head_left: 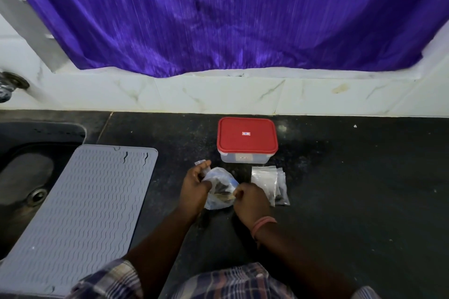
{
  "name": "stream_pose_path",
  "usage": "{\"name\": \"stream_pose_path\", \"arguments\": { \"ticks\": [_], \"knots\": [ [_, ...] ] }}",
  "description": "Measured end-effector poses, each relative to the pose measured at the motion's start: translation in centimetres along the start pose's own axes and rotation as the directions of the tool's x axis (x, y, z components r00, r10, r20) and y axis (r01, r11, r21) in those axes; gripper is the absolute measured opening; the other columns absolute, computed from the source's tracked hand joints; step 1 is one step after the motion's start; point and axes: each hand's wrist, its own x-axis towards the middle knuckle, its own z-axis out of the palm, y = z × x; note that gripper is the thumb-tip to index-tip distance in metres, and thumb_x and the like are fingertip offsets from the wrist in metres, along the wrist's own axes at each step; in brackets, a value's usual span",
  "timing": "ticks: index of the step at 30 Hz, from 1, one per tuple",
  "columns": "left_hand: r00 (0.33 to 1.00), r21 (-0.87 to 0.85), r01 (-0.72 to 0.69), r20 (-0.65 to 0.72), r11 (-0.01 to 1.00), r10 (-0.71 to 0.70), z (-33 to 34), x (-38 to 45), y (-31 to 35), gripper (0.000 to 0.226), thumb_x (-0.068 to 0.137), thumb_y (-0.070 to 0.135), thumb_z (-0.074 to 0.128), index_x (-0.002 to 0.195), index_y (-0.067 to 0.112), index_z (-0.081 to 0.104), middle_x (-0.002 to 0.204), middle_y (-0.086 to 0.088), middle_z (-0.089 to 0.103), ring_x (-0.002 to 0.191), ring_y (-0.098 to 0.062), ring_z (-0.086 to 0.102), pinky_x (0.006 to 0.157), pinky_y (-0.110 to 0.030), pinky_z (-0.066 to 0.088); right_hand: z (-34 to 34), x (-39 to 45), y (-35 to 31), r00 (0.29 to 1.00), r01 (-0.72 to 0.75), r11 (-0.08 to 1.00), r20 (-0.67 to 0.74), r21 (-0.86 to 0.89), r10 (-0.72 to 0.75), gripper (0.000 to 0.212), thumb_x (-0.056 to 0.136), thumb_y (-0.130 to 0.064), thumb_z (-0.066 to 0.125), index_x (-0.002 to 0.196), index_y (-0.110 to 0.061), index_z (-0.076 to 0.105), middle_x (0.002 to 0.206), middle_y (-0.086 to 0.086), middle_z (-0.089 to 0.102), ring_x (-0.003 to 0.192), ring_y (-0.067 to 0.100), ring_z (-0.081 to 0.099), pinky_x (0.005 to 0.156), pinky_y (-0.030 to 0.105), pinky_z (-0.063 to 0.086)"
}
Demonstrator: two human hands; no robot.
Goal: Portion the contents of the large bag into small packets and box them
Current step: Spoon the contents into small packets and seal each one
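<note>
Checked sleeves point(116, 279) fill the bottom edge of the frame, and two bare forearms reach up from them to the middle of the dark worktop point(352, 177). Both hands work on a crumpled clear large bag point(220, 176) with dark contents lying just below centre. At its upper left corner, the left hand point(194, 188) is closed on the plastic. At the bag's lower right edge, the right hand point(251, 199), with a pink band on its wrist, is curled, its fingers pinching the plastic there. Just right of that hand lies a small stack of clear small packets point(267, 178), some holding dark bits. Above them stands a clear box point(245, 156) with its red lid point(246, 137) on. A grey ridged mat point(80, 209) lies at lower left, overlapping a sink point(26, 177). A purple curtain point(230, 14) hangs across the top.
</note>
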Motion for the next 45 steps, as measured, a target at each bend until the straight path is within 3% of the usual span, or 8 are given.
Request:
{"name": "stream_pose_path", "arguments": {
  "ticks": [4, 9, 17, 22, 28, 34, 41, 45],
  "knots": [
    [0.999, 0.033, -0.038, -0.01, 0.999, 0.039, 0.3, 0.5, 0.4, 0.063, 0.082, -0.016, 0.055, 0.138, 0.013, 0.058, 0.132, 0.0, 0.062, 0.121, -0.013, 0.06, 0.106, -0.038, 0.051, 0.5, 0.5, 0.2, 0.967, -0.255, 0.944, 0.037, 0.211, 0.254, 0.018, 0.088, -0.019, 0.063, 0.088, -0.011, 0.079, 0.089, 0.009, 0.076, 0.088, 0.024, 0.071, 0.079, 0.028, 0.055],
    [0.997, 0.046, -0.073, -0.03, 0.996, 0.074, -0.3, 0.5, 0.7, 0.065, 0.079, -0.02, 0.052, 0.133, 0.015, 0.061, 0.126, 0.001, 0.063, 0.11, -0.008, 0.062, 0.095, -0.033, 0.056, 0.0, 1.0, 1.1, 0.914, -0.393, 0.844, 0.049, 0.365, 0.404, 0.016, 0.087, -0.02, 0.067, 0.083, -0.01, 0.08, 0.084, 0.01, 0.075, 0.084, 0.024, 0.07, 0.071, 0.023, 0.046],
    [0.999, 0.073, -0.04, -0.026, 0.997, 0.042, -1.0, 0.9, -0.3, 0.061, 0.083, -0.013, 0.059, 0.136, 0.017, 0.059, 0.136, -0.004, 0.059, 0.122, -0.017, 0.058, 0.093, -0.025, 0.052, -0.7, 0.6, 1.5, 0.915, -0.372, 0.803, 0.038, 0.467, 0.401, 0.016, 0.089, -0.016, 0.066, 0.083, -0.012, 0.08, 0.079, 0.006, 0.074, 0.078, 0.019, 0.066, 0.074, 0.026, 0.048],
    [1.0, 0.031, 0.007, 0.012, 1.0, -0.007, -1.2, 0.9, -0.2, 0.057, 0.087, -0.005, 0.061, 0.141, 0.015, 0.056, 0.134, 0.0, 0.059, 0.12, -0.017, 0.058, 0.098, -0.035, 0.053, -1.1, 0.7, 1.2, 0.915, -0.365, 0.796, 0.029, 0.483, 0.402, 0.014, 0.089, -0.019, 0.066, 0.087, -0.017, 0.08, 0.084, 0.002, 0.075, 0.085, 0.018, 0.068, 0.08, 0.026, 0.05],
    [0.998, -0.129, 0.064, 0.005, 0.99, -0.064, -1.8, 2.2, -1.8, 0.037, 0.09, 0.034, 0.058, 0.107, 0.002, 0.067, 0.103, -0.02, 0.065, 0.102, -0.039, 0.059, 0.095, -0.052, 0.049, -2.0, 0.9, 0.5, 0.915, -0.342, 0.788, -0.009, 0.513, 0.403, 0.013, 0.088, -0.02, 0.068, 0.082, -0.017, 0.079, 0.072, 0.002, 0.072, 0.079, 0.022, 0.069, 0.078, 0.031, 0.054],
    [0.987, 0.0, -0.033, -0.159, 0.999, 0.032, -1.4, 1.4, 0.5, 0.038, 0.095, 0.001, 0.056, 0.125, 0.017, 0.07, 0.124, -0.003, 0.07, 0.113, -0.018, 0.067, 0.102, -0.041, 0.053, -3.1, 1.0, 0.3, 0.923, -0.333, 0.787, 0.01, 0.52, 0.384, 0.016, 0.087, -0.022, 0.069, 0.075, -0.018, 0.077, 0.067, 0.001, 0.071, 0.073, 0.022, 0.068, 0.075, 0.036, 0.057],
    [0.964, 0.036, -0.051, -0.258, 0.998, 0.058, -1.8, 1.1, 0.9, 0.041, 0.092, -0.002, 0.061, 0.129, 0.013, 0.068, 0.12, -0.005, 0.072, 0.104, -0.018, 0.069, 0.096, -0.039, 0.056, -3.7, 0.5, 0.3, 0.923, -0.335, 0.788, 0.012, 0.516, 0.385, 0.012, 0.086, -0.022, 0.07, 0.083, -0.016, 0.08, 0.079, 0.002, 0.074, 0.082, 0.021, 0.069, 0.081, 0.034, 0.056],
    [0.94, 0.001, -0.03, -0.34, 1.0, 0.028, -2.1, 1.1, 0.8, 0.063, 0.086, 0.006, 0.074, 0.143, 0.021, 0.051, 0.112, 0.002, 0.071, 0.098, -0.014, 0.07, 0.088, -0.037, 0.057, -4.7, 0.5, -0.6, 0.93, -0.302, 0.779, -0.01, 0.55, 0.368, 0.014, 0.087, -0.02, 0.069, 0.077, -0.014, 0.078, 0.074, 0.007, 0.074, 0.071, 0.019, 0.067, 0.07, 0.03, 0.052]
  ]
}}
